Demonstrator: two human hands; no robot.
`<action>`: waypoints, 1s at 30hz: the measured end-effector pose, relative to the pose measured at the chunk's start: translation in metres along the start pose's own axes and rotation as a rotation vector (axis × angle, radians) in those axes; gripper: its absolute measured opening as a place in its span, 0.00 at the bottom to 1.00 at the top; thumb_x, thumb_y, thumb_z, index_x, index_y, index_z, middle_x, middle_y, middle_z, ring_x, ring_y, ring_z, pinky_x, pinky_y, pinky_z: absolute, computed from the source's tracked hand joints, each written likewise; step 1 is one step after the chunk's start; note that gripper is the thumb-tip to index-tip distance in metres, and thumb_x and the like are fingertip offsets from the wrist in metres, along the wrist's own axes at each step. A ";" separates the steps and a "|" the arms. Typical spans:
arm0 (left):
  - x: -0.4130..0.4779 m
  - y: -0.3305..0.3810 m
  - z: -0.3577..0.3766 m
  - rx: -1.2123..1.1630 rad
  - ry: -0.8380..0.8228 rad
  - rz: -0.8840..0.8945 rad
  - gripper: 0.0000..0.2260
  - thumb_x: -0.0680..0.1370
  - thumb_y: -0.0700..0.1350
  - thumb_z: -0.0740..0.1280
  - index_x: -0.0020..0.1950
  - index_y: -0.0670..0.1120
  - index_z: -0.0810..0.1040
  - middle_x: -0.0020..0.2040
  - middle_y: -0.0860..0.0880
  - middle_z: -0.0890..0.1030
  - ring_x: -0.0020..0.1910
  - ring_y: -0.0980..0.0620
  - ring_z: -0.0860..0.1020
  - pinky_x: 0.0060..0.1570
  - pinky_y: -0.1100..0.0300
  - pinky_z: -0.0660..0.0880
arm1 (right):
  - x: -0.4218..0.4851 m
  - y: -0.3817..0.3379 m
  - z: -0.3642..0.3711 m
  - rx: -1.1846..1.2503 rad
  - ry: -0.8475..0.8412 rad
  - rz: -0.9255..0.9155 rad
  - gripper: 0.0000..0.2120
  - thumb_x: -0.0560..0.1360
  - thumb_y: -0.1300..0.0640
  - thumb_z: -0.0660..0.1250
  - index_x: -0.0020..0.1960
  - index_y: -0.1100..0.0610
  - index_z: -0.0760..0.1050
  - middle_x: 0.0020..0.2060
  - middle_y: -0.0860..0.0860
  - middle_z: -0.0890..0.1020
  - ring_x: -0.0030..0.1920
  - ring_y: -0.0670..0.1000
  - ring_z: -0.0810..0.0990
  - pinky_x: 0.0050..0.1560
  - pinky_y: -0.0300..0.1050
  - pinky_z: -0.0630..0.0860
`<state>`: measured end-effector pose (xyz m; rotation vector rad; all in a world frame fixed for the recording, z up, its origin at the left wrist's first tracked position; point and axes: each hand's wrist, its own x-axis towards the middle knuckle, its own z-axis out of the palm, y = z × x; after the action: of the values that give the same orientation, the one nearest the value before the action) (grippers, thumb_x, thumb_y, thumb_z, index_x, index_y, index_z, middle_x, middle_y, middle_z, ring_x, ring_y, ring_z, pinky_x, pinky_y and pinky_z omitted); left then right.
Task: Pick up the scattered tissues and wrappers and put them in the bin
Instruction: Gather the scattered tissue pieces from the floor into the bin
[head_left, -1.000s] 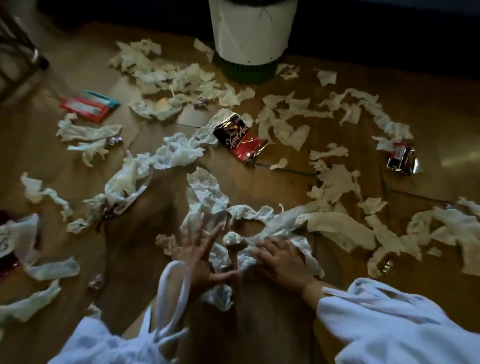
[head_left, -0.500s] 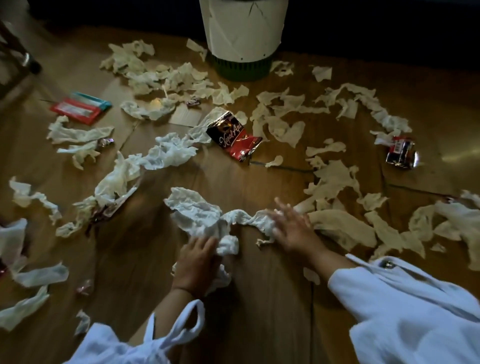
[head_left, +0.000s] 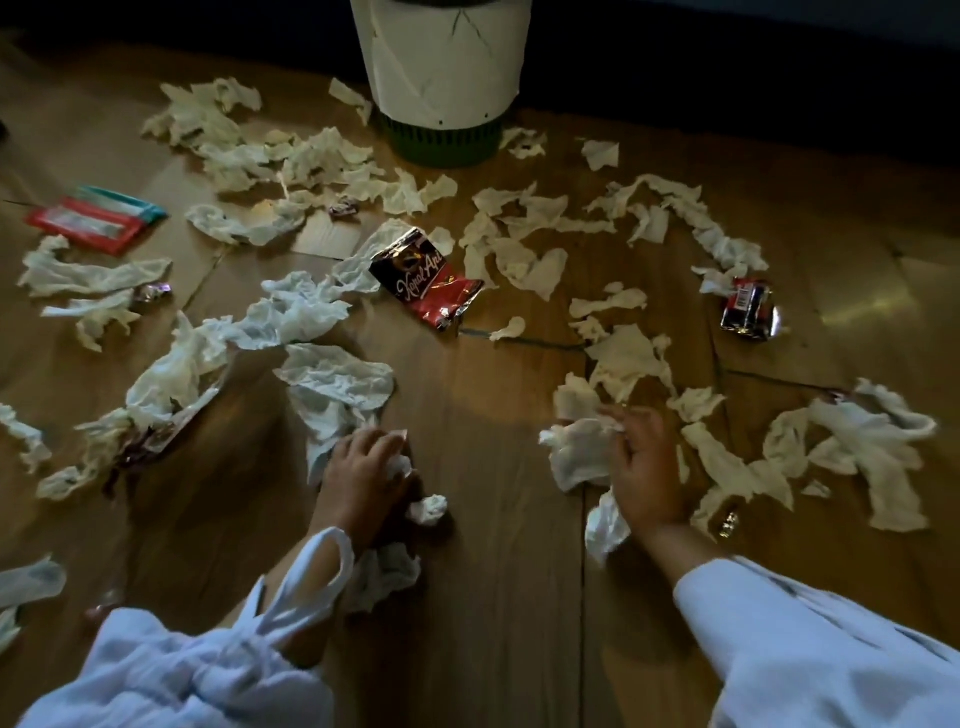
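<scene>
Left hand (head_left: 363, 475): 7 o'clock, fingers curled round a crumpled tissue wad (head_left: 399, 464).
Right hand (head_left: 647, 467): 5 o'clock, pinching a flat tissue (head_left: 579, 454) on the floor (head_left: 493, 545).
Red wrapper (head_left: 428, 286): centre.
Bin (head_left: 447, 67): 12 o'clock, loose tissues (head_left: 291, 161) near it.

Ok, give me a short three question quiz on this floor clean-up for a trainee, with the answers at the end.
1. True or false: the bin lies tipped on its side.
2. What does the right hand pinch? A a tissue; B a bottle; C nothing.
3. Fill in: the white wad gripped by the left hand is crumpled ____.
Key: 1 false, it stands upright. 2 A. 3 tissue.
</scene>
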<state>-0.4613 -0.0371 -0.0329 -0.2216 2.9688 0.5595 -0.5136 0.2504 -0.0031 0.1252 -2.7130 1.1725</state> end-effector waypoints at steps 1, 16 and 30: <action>-0.002 0.001 0.004 -0.102 0.053 0.072 0.14 0.76 0.44 0.64 0.62 0.46 0.75 0.64 0.43 0.73 0.64 0.41 0.69 0.59 0.54 0.69 | 0.004 0.010 -0.002 -0.072 0.000 0.064 0.15 0.76 0.57 0.56 0.56 0.59 0.78 0.57 0.60 0.73 0.58 0.55 0.72 0.56 0.36 0.65; -0.083 -0.018 0.031 0.089 -0.077 -0.038 0.35 0.64 0.78 0.50 0.60 0.57 0.71 0.70 0.47 0.67 0.69 0.41 0.59 0.68 0.47 0.50 | -0.040 0.028 0.025 -0.366 -0.419 -0.400 0.11 0.69 0.52 0.63 0.51 0.52 0.72 0.42 0.54 0.81 0.43 0.55 0.79 0.37 0.46 0.77; -0.054 0.017 0.025 -0.107 0.328 -0.064 0.14 0.73 0.55 0.57 0.37 0.47 0.75 0.46 0.46 0.80 0.49 0.43 0.74 0.49 0.53 0.64 | -0.036 0.078 -0.021 -0.477 -0.050 0.273 0.24 0.74 0.47 0.57 0.65 0.57 0.73 0.68 0.60 0.69 0.69 0.65 0.63 0.67 0.61 0.59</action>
<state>-0.4087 -0.0057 -0.0424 -0.4582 3.2317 0.7403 -0.4867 0.3194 -0.0520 -0.2921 -3.0343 0.5447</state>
